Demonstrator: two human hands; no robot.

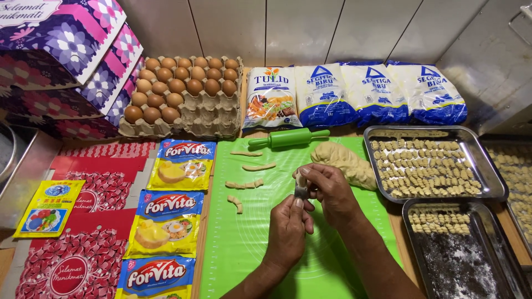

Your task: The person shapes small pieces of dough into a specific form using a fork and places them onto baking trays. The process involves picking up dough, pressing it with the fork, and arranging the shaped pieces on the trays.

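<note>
Centrally, both hands (310, 205) pinch dough (301, 178) above the green mat (244, 243).

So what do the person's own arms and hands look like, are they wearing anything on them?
Both are bare. The left hand and the right hand wear no gloves, and no rings, watch or bracelets show. The forearms are uncovered up to the bottom edge of the picture, with no sleeve in view. Some pale dough or flour seems to cling to the fingertips.
</note>
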